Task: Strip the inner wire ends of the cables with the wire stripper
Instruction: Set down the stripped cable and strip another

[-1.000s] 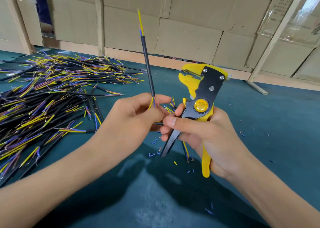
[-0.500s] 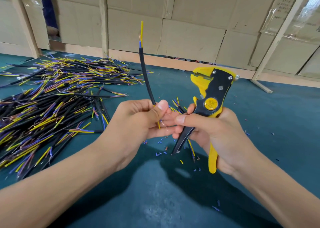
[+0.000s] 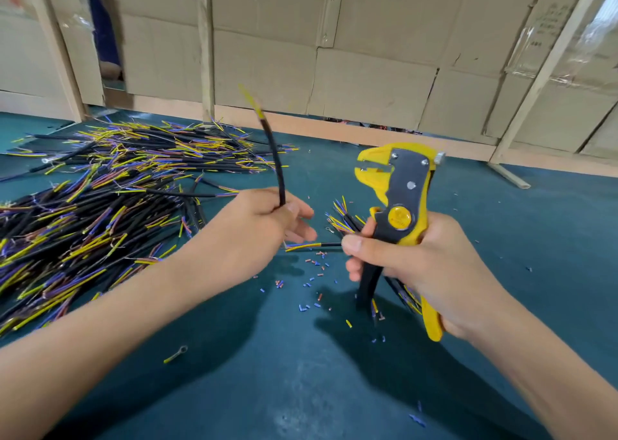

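My left hand [image 3: 257, 225] grips a black cable [image 3: 276, 158] that rises up and leans left, its yellow inner wire at the top blurred. My right hand [image 3: 411, 265] holds the yellow and black wire stripper [image 3: 398, 205] upright, jaws at the top. The same hand's thumb and fingers also pinch a second short cable [image 3: 311, 246] lying level, with yellow and blue inner wires pointing left. A few cables [image 3: 344, 215] lie just behind the right hand.
A large heap of black cables [image 3: 100, 212] with yellow, blue and brown ends covers the left of the green table [image 3: 267, 389]. Small bits of stripped insulation [image 3: 314, 272] lie between the hands. A ring terminal [image 3: 177, 354] lies near my left forearm. Cardboard walls [image 3: 368, 71] stand behind.
My hands have drawn apart. The left hand moved left with its cable, which now tilts left. A second cable now shows pinched in the right hand's fingers.
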A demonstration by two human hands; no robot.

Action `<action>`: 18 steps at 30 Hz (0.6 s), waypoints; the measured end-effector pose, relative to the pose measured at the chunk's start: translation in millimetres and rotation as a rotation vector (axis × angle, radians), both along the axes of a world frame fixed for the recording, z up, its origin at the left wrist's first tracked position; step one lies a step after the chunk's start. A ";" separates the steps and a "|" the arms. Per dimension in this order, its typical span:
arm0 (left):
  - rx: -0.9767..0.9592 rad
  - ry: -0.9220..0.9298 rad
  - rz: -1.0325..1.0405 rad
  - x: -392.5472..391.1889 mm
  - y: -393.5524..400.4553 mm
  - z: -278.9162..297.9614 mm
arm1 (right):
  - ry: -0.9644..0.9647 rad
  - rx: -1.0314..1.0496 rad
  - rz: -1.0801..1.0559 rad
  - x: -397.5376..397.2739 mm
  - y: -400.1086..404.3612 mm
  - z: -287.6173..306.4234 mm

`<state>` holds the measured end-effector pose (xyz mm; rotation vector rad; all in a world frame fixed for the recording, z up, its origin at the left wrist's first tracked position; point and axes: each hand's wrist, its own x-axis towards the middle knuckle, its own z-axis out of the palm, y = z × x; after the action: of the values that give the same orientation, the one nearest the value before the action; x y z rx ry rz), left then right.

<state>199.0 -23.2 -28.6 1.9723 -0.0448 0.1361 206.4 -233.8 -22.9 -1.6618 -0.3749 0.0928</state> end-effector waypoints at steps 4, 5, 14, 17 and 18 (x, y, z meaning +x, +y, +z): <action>0.650 -0.173 -0.014 28.3 8.7 1.2 | -0.109 -0.042 -0.034 0.4 -5.1 5.2; 0.800 -0.204 -0.014 36.9 8.9 2.7 | -0.103 0.000 -0.019 -0.2 -5.9 7.1; 1.146 -0.227 -0.085 104.5 -6.5 21.7 | -0.125 -0.085 0.020 -0.4 -7.2 2.0; 1.218 -0.328 -0.197 109.4 -17.1 14.0 | 0.044 0.271 0.092 6.0 -12.8 9.8; 1.270 -0.376 -0.237 110.3 -22.2 9.0 | 0.065 0.387 0.110 8.8 -17.2 15.5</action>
<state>309.3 -45.3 -19.6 3.1395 -0.7696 0.3866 215.2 -251.1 -7.4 -1.2533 -0.4066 0.1466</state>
